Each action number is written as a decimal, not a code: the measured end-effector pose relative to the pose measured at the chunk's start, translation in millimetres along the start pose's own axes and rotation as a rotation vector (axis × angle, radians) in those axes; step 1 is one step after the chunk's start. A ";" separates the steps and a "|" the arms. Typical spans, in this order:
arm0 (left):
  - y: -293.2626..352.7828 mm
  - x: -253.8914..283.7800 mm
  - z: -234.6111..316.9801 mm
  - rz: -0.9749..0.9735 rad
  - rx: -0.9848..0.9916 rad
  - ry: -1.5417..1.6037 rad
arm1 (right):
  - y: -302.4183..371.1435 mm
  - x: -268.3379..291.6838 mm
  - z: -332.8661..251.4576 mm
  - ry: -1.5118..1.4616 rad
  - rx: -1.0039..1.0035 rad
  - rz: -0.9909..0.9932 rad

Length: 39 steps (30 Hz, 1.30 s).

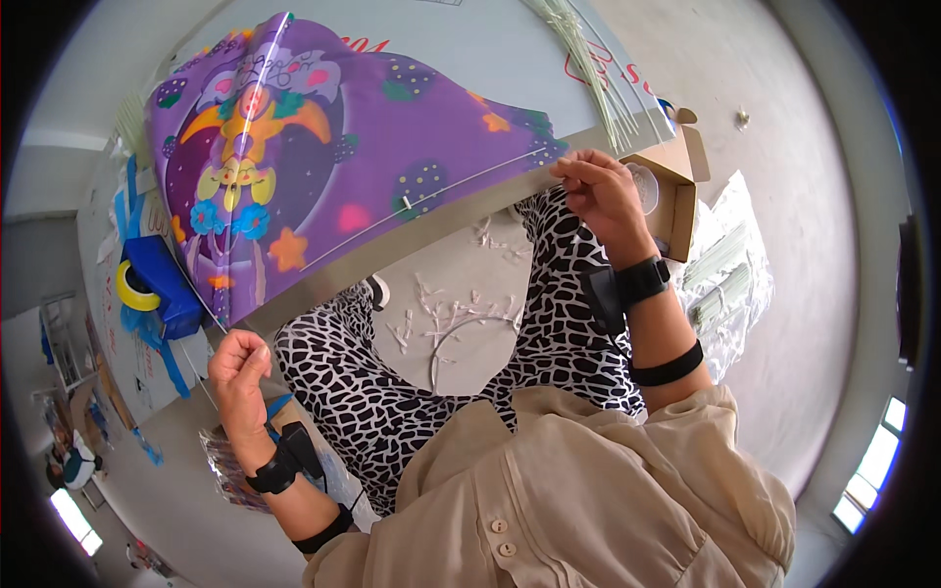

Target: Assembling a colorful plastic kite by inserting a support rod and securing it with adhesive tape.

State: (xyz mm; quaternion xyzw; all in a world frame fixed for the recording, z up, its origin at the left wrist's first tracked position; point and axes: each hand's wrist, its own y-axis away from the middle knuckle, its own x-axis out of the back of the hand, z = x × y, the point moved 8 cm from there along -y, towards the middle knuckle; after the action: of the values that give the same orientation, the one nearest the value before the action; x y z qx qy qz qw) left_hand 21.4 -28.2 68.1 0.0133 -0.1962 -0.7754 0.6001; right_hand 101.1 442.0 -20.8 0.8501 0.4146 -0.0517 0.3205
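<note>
A purple kite (377, 147) of shiny printed sheet, with cartoon figures, stars and berries, lies over the table edge in front of me. One thin white rod (461, 182) runs slantwise along its near side, with a small white fitting on it. At the kite's right corner, my right hand (606, 196) is closed, thumb and fingertips pinched at the sheet's edge. My left hand (241, 377) is closed just below the lower left corner, its fingers curled; what they hold is hidden. Both wrists carry black straps.
Left of the kite stands a blue tape dispenser (176, 289) with a yellow roll. Pale thin rods (593, 78) lie on the table at the far right. An open cardboard box (671, 191) and plastic-wrapped rods (720, 279) are at right. White scraps (456, 318) litter the floor between my legs.
</note>
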 end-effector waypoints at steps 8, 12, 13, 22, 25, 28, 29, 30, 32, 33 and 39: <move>-36.0 -2.1 -13.0 0.087 -0.014 -0.082 | -27.0 -0.4 -14.9 0.399 0.318 0.022; -45.1 3.5 -18.8 0.212 -0.025 -0.115 | -27.7 -3.5 -21.8 0.579 0.404 0.104; -48.1 5.7 -20.9 0.223 -0.031 -0.163 | -30.1 -2.6 -21.9 0.622 0.434 0.111; -64.8 2.0 -30.0 0.220 -0.048 -0.226 | -29.1 -15.2 -32.4 0.928 0.565 0.231; -68.2 0.8 -34.2 0.213 -0.057 -0.228 | -31.4 -11.7 -29.2 0.922 0.560 0.256; -70.1 1.0 -37.0 0.216 -0.056 -0.226 | -32.6 -9.9 -27.1 0.912 0.566 0.270; -70.2 1.4 -37.4 0.217 -0.054 -0.226 | -33.4 -8.8 -25.9 0.905 0.555 0.278; -70.4 1.3 -37.3 0.215 -0.056 -0.234 | -33.8 -8.3 -24.9 0.907 0.553 0.278; -71.5 1.4 -38.6 0.213 -0.056 -0.242 | -35.2 -6.1 -22.2 0.896 0.533 0.283; -72.5 1.8 -39.8 0.206 -0.056 -0.240 | -35.0 -6.5 -21.7 0.897 0.532 0.282; -76.2 -1.8 -39.8 0.194 -0.039 -0.262 | -33.9 -7.2 -23.3 0.961 0.538 0.313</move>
State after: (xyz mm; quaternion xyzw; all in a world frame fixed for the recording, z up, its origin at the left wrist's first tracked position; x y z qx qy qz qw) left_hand -38.4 -22.6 6.6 -0.1185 -0.2582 -0.7126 0.6415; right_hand 67.3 466.1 -17.0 0.8811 0.3551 0.2852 -0.1278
